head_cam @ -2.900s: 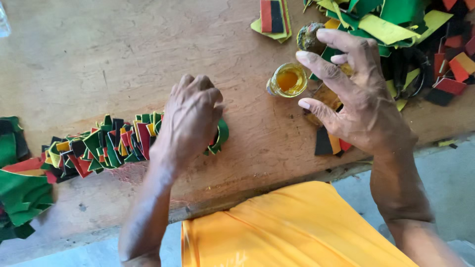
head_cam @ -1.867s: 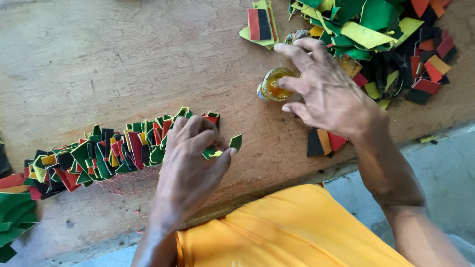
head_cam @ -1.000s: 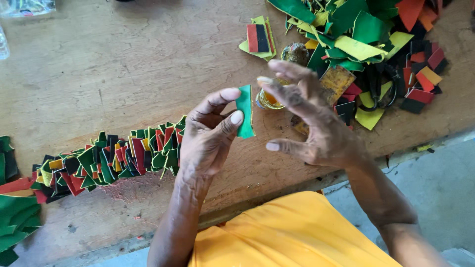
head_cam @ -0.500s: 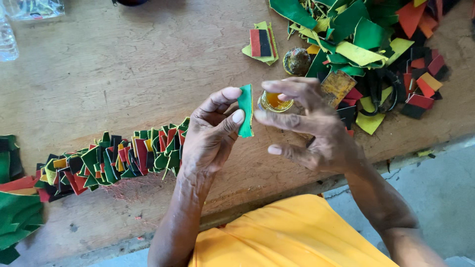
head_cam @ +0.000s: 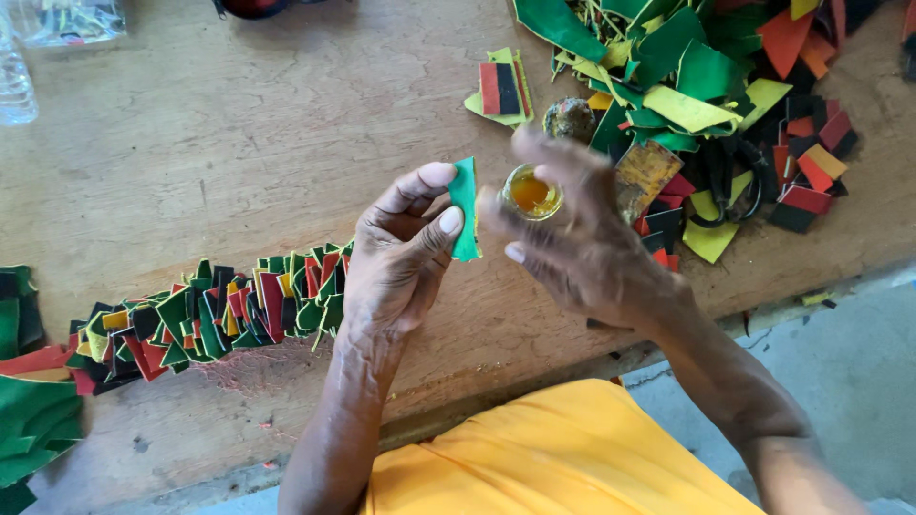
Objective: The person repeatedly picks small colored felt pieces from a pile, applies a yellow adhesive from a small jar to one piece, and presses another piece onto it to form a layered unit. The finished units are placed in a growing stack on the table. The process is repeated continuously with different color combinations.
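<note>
My left hand (head_cam: pixel 401 248) pinches a small green fabric strip (head_cam: pixel 465 208) upright between thumb and forefinger, above the wooden table (head_cam: pixel 239 133). My right hand (head_cam: pixel 582 243) is blurred, fingers spread, its fingertips over a small round pot of amber glue (head_cam: pixel 530 192) just right of the strip. It holds nothing that I can see. Below my left wrist lies a long chain of folded green, red, black and yellow fabric pieces (head_cam: pixel 210 315).
A heap of cut green, yellow, red and black fabric scraps (head_cam: pixel 725 86) covers the table's far right. A striped folded piece (head_cam: pixel 501 88) lies apart from it. Green fabric (head_cam: pixel 29 420) sits at the left edge; a clear bottle (head_cam: pixel 14 81) stands far left.
My left hand lifted a green strip off the end of the chain and raised it. My right hand came from beside the scrap heap over to the glue pot.
</note>
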